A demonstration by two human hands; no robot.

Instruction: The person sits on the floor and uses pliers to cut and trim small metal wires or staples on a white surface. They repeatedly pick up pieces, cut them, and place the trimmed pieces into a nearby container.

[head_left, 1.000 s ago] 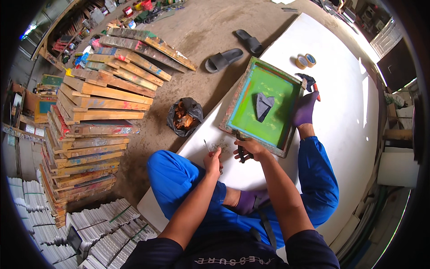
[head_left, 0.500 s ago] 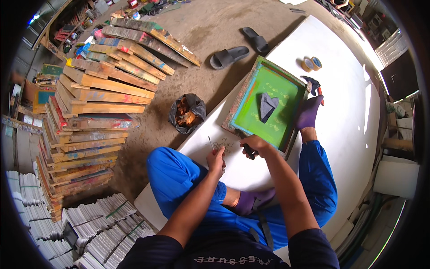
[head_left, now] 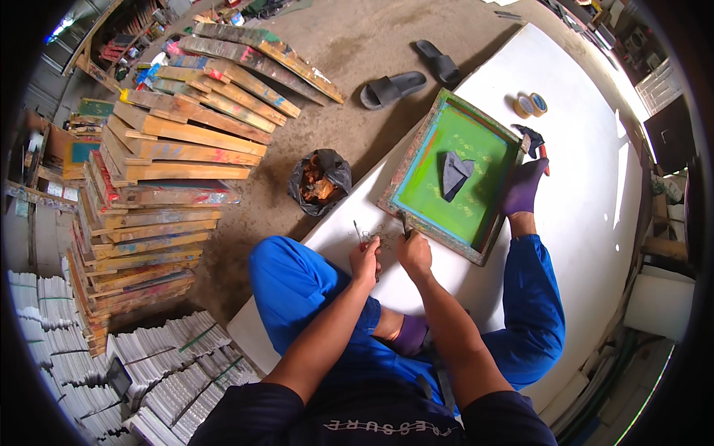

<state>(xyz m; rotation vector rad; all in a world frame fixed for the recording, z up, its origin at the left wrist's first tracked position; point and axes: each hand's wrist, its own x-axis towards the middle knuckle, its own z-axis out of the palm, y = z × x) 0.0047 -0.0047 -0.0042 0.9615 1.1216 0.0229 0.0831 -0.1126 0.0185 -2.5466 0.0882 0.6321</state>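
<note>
My left hand (head_left: 365, 260) is closed around a thin, screwdriver-like tool (head_left: 357, 230), its slim metal shaft pointing up past the thumb. Close beside it, my right hand (head_left: 414, 253) grips a dark tool (head_left: 404, 222) whose kind I cannot make out; its upper end meets the near corner of a wooden screen-printing frame (head_left: 482, 256). Green mesh (head_left: 476, 201) fills that frame, and a folded grey cloth (head_left: 455, 175) lies on it. Between my hands and the frame, small dark bits (head_left: 384, 232) are scattered on the white board (head_left: 580, 215).
My purple-socked foot (head_left: 524, 186) rests by the frame's right edge, near a red-handled hammer (head_left: 544, 157). Two tape rolls (head_left: 529, 105) sit farther back. A black bag of scraps (head_left: 320, 182), slides (head_left: 393, 89) and stacked wooden frames (head_left: 178, 171) stand on the floor leftward.
My right hand has turned more upright and shifted slightly down, its tool against the frame's corner. My left hand stays nearby with its thin tool. The whole view has shifted slightly.
</note>
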